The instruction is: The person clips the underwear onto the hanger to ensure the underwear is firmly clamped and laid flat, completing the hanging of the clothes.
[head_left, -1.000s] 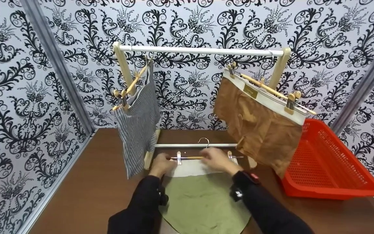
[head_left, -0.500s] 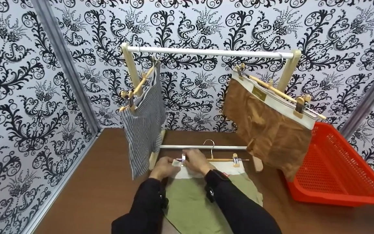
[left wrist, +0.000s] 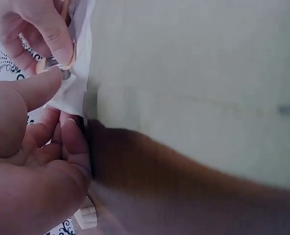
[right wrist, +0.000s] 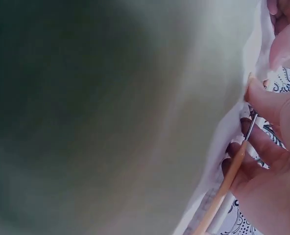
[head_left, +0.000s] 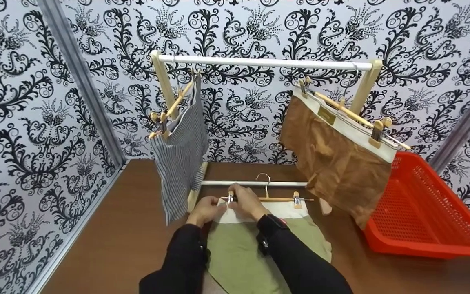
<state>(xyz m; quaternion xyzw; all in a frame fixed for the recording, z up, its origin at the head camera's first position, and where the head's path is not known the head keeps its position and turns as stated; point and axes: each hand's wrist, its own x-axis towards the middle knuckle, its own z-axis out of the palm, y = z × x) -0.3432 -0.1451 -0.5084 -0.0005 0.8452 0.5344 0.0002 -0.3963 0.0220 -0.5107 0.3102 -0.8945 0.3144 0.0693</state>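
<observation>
An olive-green garment with a white waistband lies at the front of the rack, a clip hanger along its top edge. My left hand pinches the left corner of the waistband, thumb above and fingers beneath in the left wrist view. Beside it my right hand pinches the hanger's left clip, whose metal part shows over the white cloth in the left wrist view. The right clip sits on the waistband. The hanger's hook points toward the rack.
A rack with a white top rail stands on the brown table. From it hang a striped garment at left and brown shorts at right. A red basket stands at the right, partly behind the shorts.
My right hand has moved left along the hanger to the left clip, uncovering the right clip. My left hand has stayed at the waistband's left corner. The view has shifted slightly.
</observation>
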